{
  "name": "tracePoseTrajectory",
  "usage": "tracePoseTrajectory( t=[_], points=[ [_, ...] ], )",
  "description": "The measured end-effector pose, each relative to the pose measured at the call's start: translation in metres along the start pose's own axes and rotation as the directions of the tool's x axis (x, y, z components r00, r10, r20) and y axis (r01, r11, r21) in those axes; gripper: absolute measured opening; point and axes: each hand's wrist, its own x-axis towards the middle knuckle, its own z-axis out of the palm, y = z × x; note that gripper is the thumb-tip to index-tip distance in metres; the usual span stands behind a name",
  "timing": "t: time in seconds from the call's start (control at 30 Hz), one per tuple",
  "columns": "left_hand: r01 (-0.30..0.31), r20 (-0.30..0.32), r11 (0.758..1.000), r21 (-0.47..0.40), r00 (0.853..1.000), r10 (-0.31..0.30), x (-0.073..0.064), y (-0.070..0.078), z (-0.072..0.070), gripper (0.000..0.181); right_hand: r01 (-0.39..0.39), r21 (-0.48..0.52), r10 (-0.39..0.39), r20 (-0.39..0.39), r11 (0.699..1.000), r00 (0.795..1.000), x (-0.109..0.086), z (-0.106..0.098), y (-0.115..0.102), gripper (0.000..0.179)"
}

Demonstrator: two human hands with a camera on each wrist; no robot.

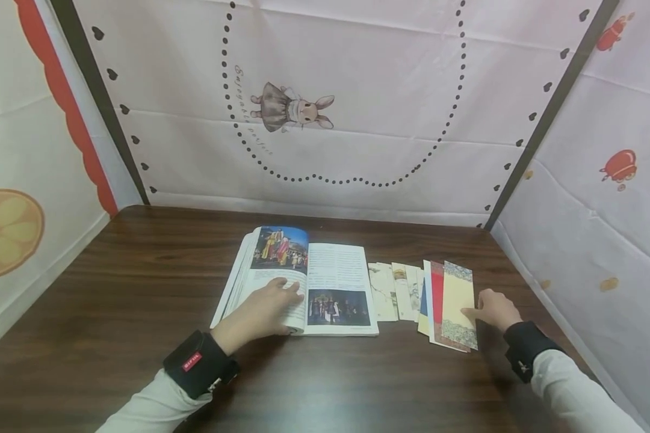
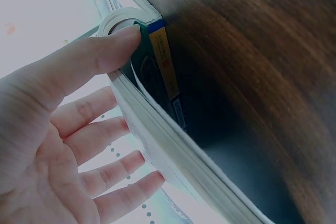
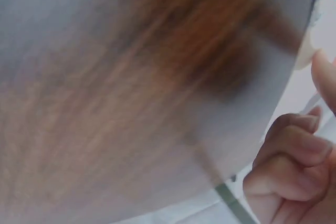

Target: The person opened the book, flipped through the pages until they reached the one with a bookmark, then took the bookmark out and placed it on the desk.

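An open book [image 1: 336, 264] with photos and printed text lies in the middle of the table. My left hand [image 1: 265, 308] rests across its left page, fingers spread on the paper. In the left wrist view, the left thumb [image 2: 123, 45] presses the curved bottom edge of the pages beside the spine [image 2: 167, 64]. My right hand [image 1: 499, 310] is at the right edge of a yellow card [image 1: 457, 294] with speckled ends. Its thumb touches the card, while the other fingers [image 3: 294, 145] are bent in the right wrist view, with no grip visible.
Under the yellow card are a red card [image 1: 437, 294] and other overlapped cards. Pale patterned cards [image 1: 383, 291] lie between these and the book. The dark wood table [image 1: 157, 270] meets printed cloth walls [image 1: 357, 90] at its back and sides.
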Motion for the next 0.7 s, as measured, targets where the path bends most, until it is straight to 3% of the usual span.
tracePoseTrajectory(
  t=[0.17, 0.33, 0.43, 0.57, 0.7],
  points=[
    [0.015, 0.004, 1.000, 0.000, 1.000, -0.015, -0.001, 0.000, -0.002, 0.059, 0.105, -0.073, -0.113, -0.114, 0.992, 0.987, 0.004, 0.002, -0.033, 0.036],
    [0.033, 0.016, 0.999, -0.020, 0.999, -0.032, 0.000, 0.004, -0.002, 0.059, 0.280, -0.064, -0.287, -0.178, 0.958, 0.941, 0.008, 0.020, -0.086, 0.046],
    [0.049, 0.036, 0.998, -0.026, 0.998, -0.048, 0.001, 0.007, -0.001, 0.060, 0.408, -0.064, -0.413, -0.118, 0.911, 0.903, 0.004, 0.032, -0.119, 0.047],
    [0.071, 0.071, 0.997, -0.021, 0.995, -0.070, 0.002, 0.010, -0.001, 0.060, 0.556, -0.088, -0.554, 0.050, 0.826, 0.831, -0.005, 0.043, -0.153, 0.071],
    [0.076, 0.085, 0.997, -0.016, 0.994, -0.074, -0.001, 0.008, -0.005, 0.061, 0.602, -0.092, -0.574, 0.219, 0.793, 0.789, -0.003, 0.048, -0.174, 0.091]
  ],
)
